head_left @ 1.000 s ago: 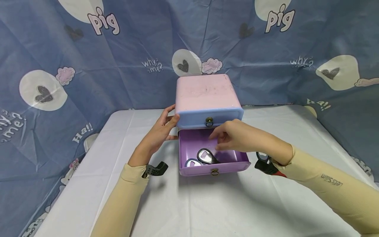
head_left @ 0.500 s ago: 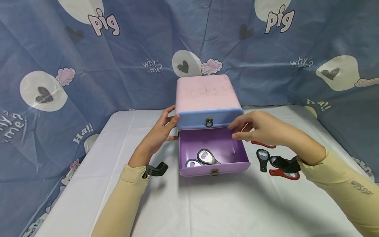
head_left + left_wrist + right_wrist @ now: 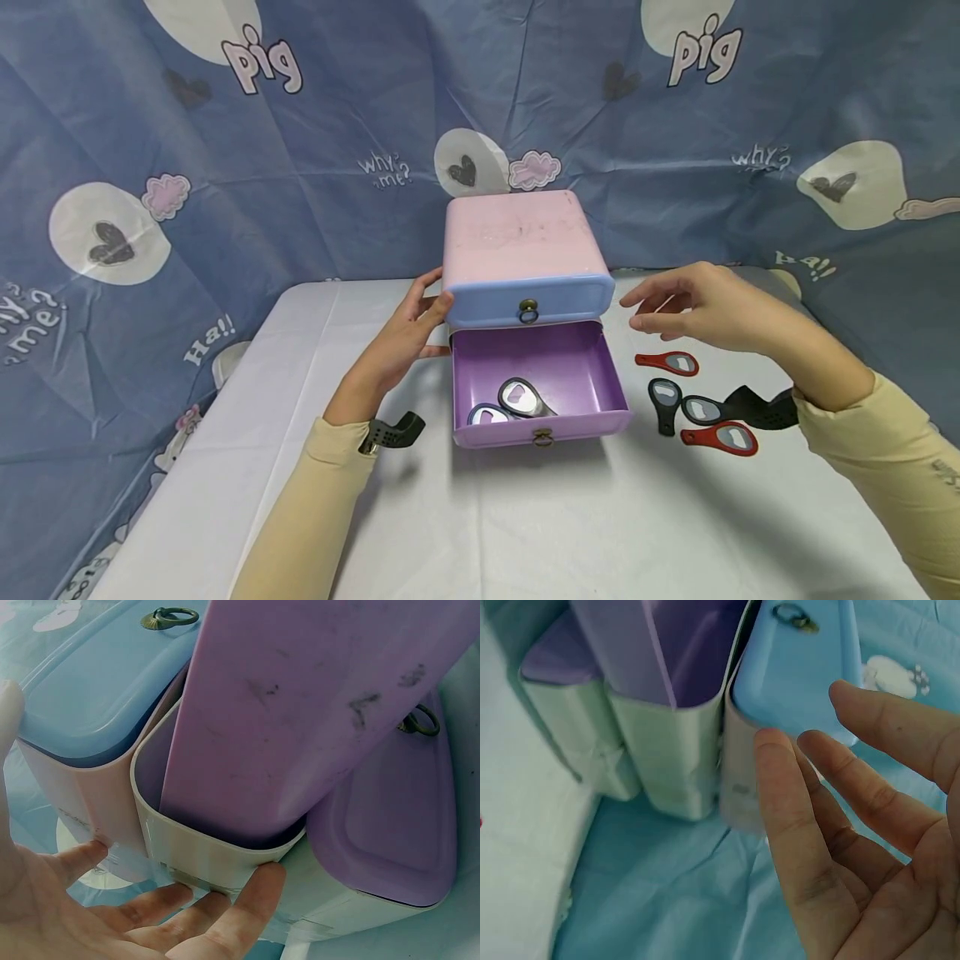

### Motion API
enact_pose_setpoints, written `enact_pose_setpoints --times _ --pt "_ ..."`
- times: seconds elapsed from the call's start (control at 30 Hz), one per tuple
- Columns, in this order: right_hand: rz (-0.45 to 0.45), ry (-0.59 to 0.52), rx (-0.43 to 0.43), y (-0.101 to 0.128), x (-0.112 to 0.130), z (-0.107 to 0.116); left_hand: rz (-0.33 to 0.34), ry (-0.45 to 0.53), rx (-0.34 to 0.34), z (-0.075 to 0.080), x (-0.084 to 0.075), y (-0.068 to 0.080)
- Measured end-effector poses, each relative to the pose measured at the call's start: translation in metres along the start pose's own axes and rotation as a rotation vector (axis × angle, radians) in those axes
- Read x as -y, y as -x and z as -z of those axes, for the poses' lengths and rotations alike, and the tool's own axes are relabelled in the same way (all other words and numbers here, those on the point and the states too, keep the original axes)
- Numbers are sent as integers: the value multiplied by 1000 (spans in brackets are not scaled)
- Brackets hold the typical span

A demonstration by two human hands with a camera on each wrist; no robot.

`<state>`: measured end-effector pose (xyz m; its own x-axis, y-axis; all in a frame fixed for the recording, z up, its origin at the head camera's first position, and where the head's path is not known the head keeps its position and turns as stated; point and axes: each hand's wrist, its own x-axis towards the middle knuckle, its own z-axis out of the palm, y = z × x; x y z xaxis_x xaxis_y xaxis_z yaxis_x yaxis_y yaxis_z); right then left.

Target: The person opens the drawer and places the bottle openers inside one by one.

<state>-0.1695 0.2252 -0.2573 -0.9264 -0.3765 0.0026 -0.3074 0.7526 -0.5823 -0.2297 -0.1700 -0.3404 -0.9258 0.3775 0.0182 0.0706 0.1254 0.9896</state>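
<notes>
My left hand [image 3: 397,337] rests against the left side of a small chest of drawers [image 3: 521,237], fingers spread and touching its casing. The chest has a pink top and a closed blue upper drawer [image 3: 487,302]. Below it, a purple drawer [image 3: 585,426] is pulled out. Two dark-rimmed bottle openers [image 3: 519,397] lie at its front left. My right hand [image 3: 723,310] hovers right of the chest, fingers loosely bent, holding nothing. Beneath it on the table lie a red bottle opener [image 3: 667,362], a black one [image 3: 665,404], another black one [image 3: 701,408] and a second red one [image 3: 723,437].
A closed purple bottom drawer [image 3: 397,817] shows below the pulled-out one in the left wrist view. White cloth covers the table [image 3: 480,533]. A blue printed curtain [image 3: 337,125] hangs close behind the chest. The right wrist strap [image 3: 761,408] partly overlaps the black opener.
My right hand has moved out of the purple drawer, rightward and up, uncovering the openers on the table. My left hand and the chest stay put.
</notes>
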Motion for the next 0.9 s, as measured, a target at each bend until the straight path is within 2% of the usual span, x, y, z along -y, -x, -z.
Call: enact_pose_setpoints --times 0.3,0.47,0.9 --pt "-77 -150 32 -4 -36 13 3 -2 -1 1 1 0" --pt "-122 -166 62 -10 -62 16 7 -6 -1 1 2 0" --pt "-154 -242 139 -18 -121 14 -3 -3 -1 1 1 0"
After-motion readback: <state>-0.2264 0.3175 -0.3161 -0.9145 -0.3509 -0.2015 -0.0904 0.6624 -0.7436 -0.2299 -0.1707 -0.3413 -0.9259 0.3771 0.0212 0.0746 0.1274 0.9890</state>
